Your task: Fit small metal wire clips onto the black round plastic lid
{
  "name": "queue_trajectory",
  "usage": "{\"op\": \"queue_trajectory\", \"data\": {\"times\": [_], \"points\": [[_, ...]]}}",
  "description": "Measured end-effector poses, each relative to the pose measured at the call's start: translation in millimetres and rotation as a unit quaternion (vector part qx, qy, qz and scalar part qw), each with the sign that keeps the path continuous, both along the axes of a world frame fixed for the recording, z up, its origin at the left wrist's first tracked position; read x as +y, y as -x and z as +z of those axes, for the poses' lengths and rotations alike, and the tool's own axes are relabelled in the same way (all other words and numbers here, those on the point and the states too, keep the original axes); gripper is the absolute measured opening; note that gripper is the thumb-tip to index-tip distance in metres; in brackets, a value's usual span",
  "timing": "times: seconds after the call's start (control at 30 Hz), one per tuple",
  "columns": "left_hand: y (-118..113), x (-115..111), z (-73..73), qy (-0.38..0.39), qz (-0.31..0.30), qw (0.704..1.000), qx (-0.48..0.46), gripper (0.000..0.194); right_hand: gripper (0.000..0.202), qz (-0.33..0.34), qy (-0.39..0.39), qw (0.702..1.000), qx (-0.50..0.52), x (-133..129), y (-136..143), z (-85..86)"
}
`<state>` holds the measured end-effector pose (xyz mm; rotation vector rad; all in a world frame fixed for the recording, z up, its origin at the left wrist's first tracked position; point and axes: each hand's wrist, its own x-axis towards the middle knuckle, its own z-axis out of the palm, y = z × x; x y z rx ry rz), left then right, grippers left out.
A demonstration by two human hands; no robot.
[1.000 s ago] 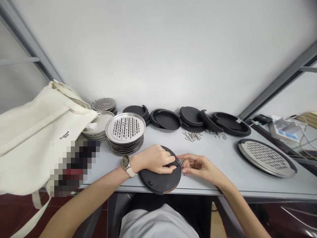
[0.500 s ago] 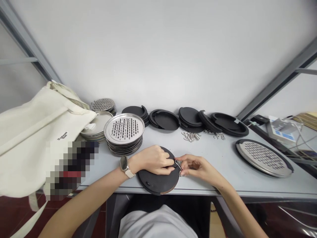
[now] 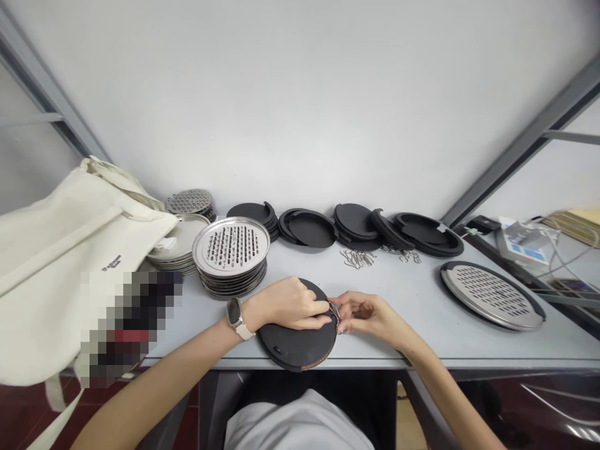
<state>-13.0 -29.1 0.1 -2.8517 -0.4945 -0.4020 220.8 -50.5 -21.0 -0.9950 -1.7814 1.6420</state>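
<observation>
A round black plate point(image 3: 295, 345) lies at the table's front edge, with a small slot near its lower left and a strip of brown along its lower rim. My left hand point(image 3: 300, 306), with a watch on its wrist, rests on the plate with bent fingers, holding it down near the right rim. Between thumb and fingertips, my right hand point(image 3: 360, 314) pinches a bent metal wire clip point(image 3: 334, 310) against that rim. The clip's inner end sits beside my left fingertips, and how it meets the plate is partly hidden.
Stacked metal grater discs point(image 3: 232, 247) stand at left beside a cream bag point(image 3: 84, 250). Black round covers point(image 3: 312, 228) line the wall, with loose wire clips point(image 3: 359, 257) before them. A grater disc in a black holder point(image 3: 492, 295) lies at right.
My right hand has brought the wire clip slightly left, closer against the plate's rim. My left hand stays on the plate. The whole view has shifted a little.
</observation>
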Motion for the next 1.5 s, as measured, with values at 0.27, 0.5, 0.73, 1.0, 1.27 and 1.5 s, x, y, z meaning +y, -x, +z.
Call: {"op": "queue_trajectory", "data": {"times": [0.27, 0.5, 0.73, 1.0, 1.27, 1.5], "points": [[-0.7, 1.1, -0.6, 0.011, -0.006, 1.000, -0.001, 0.032, 0.023, 0.001, 0.018, 1.000, 0.002, 1.5, 2.0, 3.2], [0.3, 1.3, 0.2, 0.016, -0.006, 1.000, -0.009, 0.030, 0.024, 0.009, 0.016, 1.000, 0.010, 0.6, 0.3, 2.9], [0.2, 1.3, -0.5, 0.016, -0.004, 1.000, -0.003, 0.032, 0.032, 0.007, 0.006, 1.000, -0.005, -0.3, -0.3, 2.4], [0.4, 0.9, 0.7, 0.011, -0.005, 1.000, -0.006, 0.033, 0.034, 0.025, -0.032, 0.999, -0.026, -5.0, -1.3, 9.1], [0.8, 1.0, 0.1, 0.012, -0.003, 1.000, -0.008, 0.033, 0.036, 0.012, -0.049, 0.998, -0.046, -5.8, 3.4, 7.4], [0.5, 0.8, 0.5, 0.016, -0.006, 1.000, -0.016, 0.033, 0.033, 0.025, -0.070, 0.996, -0.053, -7.5, 2.1, 9.9]]}}
